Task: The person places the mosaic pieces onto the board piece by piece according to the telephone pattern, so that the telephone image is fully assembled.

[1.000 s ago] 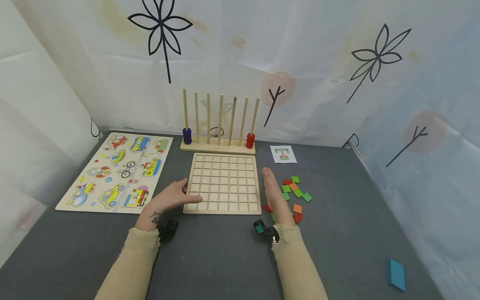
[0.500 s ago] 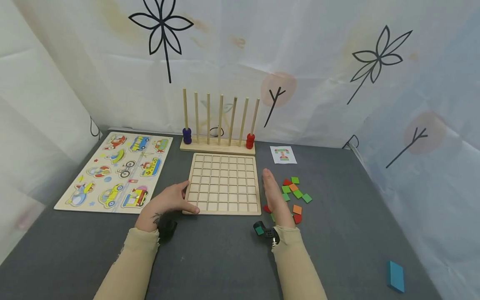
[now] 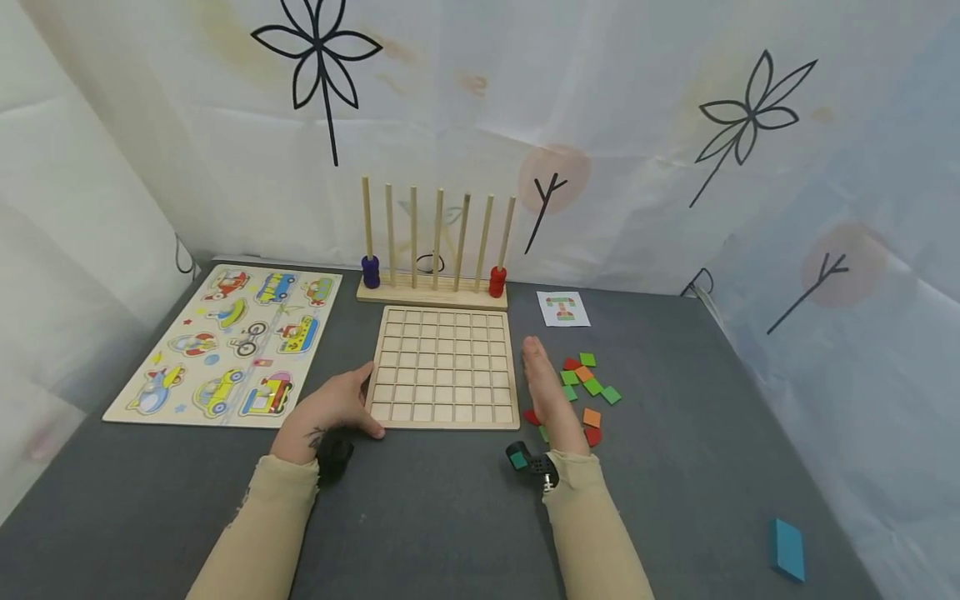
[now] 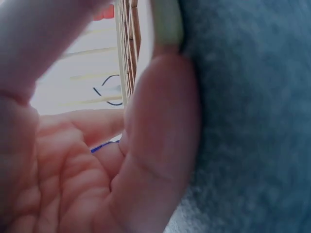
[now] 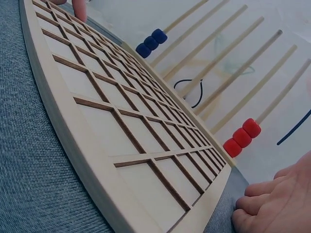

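Observation:
A square wooden board with a grid of square cells lies flat in the middle of the head view. My left hand is at its near left corner, the thumb against the front edge and the fingers along the left side. The left wrist view shows the thumb touching the board's edge. My right hand stands on its side just right of the board, fingers straight and holding nothing. Beside it are several loose green, orange and red tiles, some partly hidden behind the hand.
Behind the board is a wooden rack with several upright rods, blue and red beads on the end ones. A vehicle picture puzzle lies left. A pattern card sits back right, a blue block front right. A printed curtain hangs behind.
My left thumb has slid off the board's top toward the near left corner and now lies at the front edge. The right hand and the tiles have stayed put.

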A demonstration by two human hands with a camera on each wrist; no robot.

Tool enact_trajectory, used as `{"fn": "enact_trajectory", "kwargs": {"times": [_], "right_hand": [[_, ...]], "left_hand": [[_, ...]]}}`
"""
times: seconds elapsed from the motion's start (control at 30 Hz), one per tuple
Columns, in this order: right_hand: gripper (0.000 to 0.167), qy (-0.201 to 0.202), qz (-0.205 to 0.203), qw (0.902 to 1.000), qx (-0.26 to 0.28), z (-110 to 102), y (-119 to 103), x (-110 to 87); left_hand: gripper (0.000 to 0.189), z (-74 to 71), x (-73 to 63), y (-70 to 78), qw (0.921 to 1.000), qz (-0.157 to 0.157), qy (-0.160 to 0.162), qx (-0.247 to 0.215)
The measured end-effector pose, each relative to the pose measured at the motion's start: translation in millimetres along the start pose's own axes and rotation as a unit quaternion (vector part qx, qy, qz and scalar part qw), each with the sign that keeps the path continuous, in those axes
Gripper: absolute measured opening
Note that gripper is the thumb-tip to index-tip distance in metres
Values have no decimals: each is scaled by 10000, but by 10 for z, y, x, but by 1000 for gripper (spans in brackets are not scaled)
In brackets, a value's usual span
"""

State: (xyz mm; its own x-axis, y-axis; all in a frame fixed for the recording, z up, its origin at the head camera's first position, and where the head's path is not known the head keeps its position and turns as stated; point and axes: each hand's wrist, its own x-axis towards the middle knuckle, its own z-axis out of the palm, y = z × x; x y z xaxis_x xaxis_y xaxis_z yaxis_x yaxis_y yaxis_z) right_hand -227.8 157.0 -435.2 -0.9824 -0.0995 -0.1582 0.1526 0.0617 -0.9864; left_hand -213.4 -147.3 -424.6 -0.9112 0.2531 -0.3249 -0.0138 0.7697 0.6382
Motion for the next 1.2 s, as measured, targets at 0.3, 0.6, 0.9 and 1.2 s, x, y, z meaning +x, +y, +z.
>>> {"fn": "enact_trajectory", "kwargs": {"times": [0.3,0.6,0.9,1.2], "right_hand": [[74,27,40,10000,38,-19,14,5],[70,63,88,9998,176,-75,-37,8],[64,1019,-9,9946,-214,-470,-287,-117],[60,1587,327,9733,-1624,-1057,-364,-281]], "left_hand": [[112,-1,16,-5,9999,73,65,91],[112,7,55,-43,10000,-14,-43,-65],[113,6,67,-60,10000,-8,-50,-60],[113,13,73,-76,9999,-36,-46,-107]]}}
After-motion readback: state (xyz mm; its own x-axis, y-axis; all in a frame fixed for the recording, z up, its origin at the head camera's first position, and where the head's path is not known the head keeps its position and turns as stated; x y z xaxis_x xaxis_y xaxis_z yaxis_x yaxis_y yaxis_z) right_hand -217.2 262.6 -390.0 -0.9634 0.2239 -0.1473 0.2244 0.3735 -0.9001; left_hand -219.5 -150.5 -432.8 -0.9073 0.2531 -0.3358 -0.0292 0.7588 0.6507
